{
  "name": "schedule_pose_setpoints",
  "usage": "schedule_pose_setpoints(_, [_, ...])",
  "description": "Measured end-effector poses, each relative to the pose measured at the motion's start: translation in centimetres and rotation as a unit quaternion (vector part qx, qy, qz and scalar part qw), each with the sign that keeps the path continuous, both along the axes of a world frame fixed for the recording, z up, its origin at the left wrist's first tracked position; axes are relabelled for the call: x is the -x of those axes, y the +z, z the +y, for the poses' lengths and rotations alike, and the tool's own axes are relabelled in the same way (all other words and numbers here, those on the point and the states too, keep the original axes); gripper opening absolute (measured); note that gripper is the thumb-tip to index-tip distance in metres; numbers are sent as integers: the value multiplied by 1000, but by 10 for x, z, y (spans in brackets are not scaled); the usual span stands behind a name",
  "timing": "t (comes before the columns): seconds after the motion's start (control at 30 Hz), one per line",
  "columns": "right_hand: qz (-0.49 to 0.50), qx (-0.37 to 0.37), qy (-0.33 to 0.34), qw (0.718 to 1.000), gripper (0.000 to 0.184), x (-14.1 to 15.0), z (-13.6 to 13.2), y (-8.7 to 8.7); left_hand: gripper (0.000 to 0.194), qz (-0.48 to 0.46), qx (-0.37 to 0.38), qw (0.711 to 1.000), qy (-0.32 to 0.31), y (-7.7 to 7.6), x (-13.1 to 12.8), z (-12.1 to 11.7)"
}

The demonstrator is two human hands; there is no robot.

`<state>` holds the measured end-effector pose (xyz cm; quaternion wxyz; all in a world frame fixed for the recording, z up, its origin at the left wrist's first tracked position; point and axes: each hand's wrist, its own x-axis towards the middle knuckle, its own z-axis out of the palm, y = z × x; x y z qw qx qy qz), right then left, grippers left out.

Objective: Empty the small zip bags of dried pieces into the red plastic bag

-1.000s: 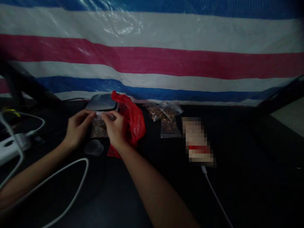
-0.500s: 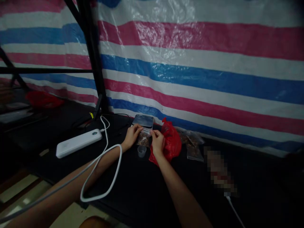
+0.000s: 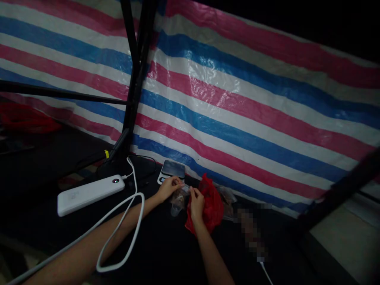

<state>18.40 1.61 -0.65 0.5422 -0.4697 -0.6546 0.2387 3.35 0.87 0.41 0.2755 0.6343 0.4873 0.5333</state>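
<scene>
Between my hands hangs a small clear zip bag (image 3: 179,196) with brown bits inside, its top edge pinched at both corners. My left hand (image 3: 168,189) is closed on the bag's left side, just in front of a white digital scale (image 3: 173,169). At the right corner, the fingers of my right hand (image 3: 196,202) are pressed together on the same bag. A small clear plastic cup (image 3: 175,209) stands right below the bag. Behind my right hand a crumpled red plastic bag (image 3: 212,206) lies on the black table.
Right of the red bag lie more clear bags of brown bits (image 3: 228,202). A white power bank (image 3: 90,194) sits at left, its looped white cable (image 3: 139,221) crossing over my left forearm. A black metal frame (image 3: 135,79) stands before the striped sheet (image 3: 237,111).
The view has tilted and shifted, so the table things appear lower. Both hands still pinch the top of the zip bag, which now slants a little.
</scene>
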Motion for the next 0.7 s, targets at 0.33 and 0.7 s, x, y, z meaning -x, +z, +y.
schedule_pose_setpoints(0.33, [-60, -20, 53, 997, 25, 0, -8, 6, 32, 64, -20, 996, -52, -1, -2, -13])
schedule_pose_setpoints(0.7, [-11, 2, 72, 997, 24, 0, -5, 6, 31, 67, -6, 997, -42, 5, -7, -17])
